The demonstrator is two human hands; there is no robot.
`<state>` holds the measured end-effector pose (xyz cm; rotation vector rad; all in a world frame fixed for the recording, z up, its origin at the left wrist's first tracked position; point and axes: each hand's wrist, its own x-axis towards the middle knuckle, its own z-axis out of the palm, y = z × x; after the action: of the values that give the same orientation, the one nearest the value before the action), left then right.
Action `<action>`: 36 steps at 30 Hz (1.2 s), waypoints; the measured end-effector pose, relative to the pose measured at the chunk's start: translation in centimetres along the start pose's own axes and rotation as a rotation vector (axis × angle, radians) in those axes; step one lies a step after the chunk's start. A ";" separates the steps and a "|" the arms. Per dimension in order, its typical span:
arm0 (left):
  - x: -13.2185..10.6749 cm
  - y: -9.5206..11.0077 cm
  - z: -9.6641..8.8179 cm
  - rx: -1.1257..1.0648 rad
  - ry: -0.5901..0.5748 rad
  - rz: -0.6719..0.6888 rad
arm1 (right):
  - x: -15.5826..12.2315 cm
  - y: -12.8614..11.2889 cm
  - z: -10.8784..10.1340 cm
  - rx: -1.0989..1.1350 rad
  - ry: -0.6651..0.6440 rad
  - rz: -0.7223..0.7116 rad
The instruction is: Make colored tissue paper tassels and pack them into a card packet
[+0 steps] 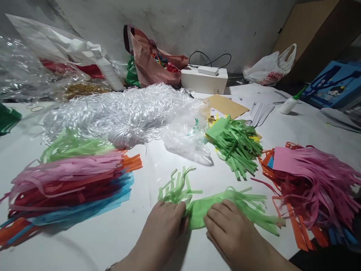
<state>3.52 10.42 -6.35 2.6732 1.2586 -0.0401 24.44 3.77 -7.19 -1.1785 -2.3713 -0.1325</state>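
Note:
A light green fringed tissue-paper piece (197, 212) lies on the white table near the front edge, its cut strips fanning out to both sides. My left hand (163, 229) presses on its left part with fingers curled over the paper. My right hand (228, 229) rests on its right part, fingers bent down on the paper. Both hands grip the rolled middle between them.
A stack of pink, red, blue and orange fringed sheets (70, 188) lies at left. Green fringes (235, 145) and a pink and red pile (316, 180) lie at right. A heap of clear strings (118, 113), bags, a white box (204, 81) and a glue bottle (289, 105) stand behind.

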 end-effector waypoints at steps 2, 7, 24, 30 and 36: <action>0.1 -0.5 -0.4 -0.042 -0.038 -0.048 | -0.1 -0.2 0.4 -0.043 -0.029 -0.051; -0.9 -0.9 -1.0 -0.111 0.310 0.019 | -0.2 0.0 0.4 -0.088 -0.012 -0.081; -2.9 1.5 3.0 -0.192 0.469 0.440 | -3.9 -0.8 0.2 -0.040 0.116 0.077; -4.1 0.4 3.8 -0.261 0.534 0.291 | -3.8 -0.5 -0.9 0.124 0.101 0.294; -2.5 1.2 1.1 -0.287 0.240 0.119 | -3.1 -0.3 0.0 0.055 0.039 0.492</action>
<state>2.85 7.56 -6.95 2.5483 1.0676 0.4546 25.76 1.40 -8.61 -1.6704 -1.9693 0.0737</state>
